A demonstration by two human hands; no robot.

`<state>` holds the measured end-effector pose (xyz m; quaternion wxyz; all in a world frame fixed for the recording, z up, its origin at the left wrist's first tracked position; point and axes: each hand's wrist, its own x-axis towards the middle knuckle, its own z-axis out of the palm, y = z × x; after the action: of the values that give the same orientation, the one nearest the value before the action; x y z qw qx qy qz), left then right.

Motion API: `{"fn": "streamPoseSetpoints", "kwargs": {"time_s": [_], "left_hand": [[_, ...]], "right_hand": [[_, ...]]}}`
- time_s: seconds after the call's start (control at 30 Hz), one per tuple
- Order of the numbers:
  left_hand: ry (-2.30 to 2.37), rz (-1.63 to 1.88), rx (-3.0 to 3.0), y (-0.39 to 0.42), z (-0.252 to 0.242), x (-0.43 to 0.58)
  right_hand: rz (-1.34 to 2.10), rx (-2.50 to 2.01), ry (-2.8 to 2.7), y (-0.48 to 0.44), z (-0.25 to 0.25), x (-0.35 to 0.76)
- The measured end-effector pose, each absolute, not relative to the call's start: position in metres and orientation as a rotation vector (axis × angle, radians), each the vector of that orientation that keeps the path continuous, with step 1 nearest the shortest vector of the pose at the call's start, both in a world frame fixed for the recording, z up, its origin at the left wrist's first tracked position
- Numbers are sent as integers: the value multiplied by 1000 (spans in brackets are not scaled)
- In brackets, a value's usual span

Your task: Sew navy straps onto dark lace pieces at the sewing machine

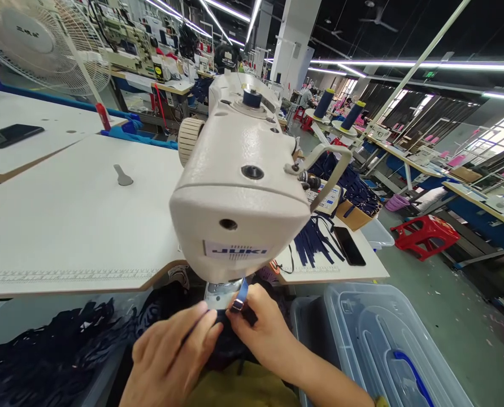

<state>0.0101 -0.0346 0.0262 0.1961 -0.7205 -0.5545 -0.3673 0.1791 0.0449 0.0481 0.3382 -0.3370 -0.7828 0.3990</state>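
Note:
My right hand (266, 325) pinches a navy strap (243, 291) beside the sewing machine's small metal work plate (218, 295). A shiny metal buckle (237, 305) sits on the strap near my thumb. My left hand (173, 350) is close by on the left, its fingers closed and their tips at the near edge of the plate. What lies between those fingers is dark and mostly hidden. Above both hands rises the white sewing machine head (239, 192), which hides the needle area.
Navy straps (313, 243) and a black phone (349, 246) lie on the tabletop at right. A lidded clear plastic bin (387, 339) stands below. Dark straps fill a bin (103, 367) at lower left. A fan (40, 45) and red stool (425, 234) stand farther off.

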Motion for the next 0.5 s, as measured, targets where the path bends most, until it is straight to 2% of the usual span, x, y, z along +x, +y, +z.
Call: {"fn": "streamPoseSetpoints", "kwargs": {"time_s": [0.1, 0.2, 0.37, 0.5], "left_hand": [[-1382, -1004, -2226, -36, 14, 11], [-1419, -880, -2262, -35, -4, 8], [-1437, -774, -2284, -23, -26, -3], [-1491, -841, -2258, -11, -29, -2]], "right_hand": [[1075, -934, -1977, 47, 46, 175], [1171, -1068, -1851, 54, 47, 171], [1589, -1000, -1558, 66, 41, 165], [1560, -945, -1492, 78, 36, 166]]}}
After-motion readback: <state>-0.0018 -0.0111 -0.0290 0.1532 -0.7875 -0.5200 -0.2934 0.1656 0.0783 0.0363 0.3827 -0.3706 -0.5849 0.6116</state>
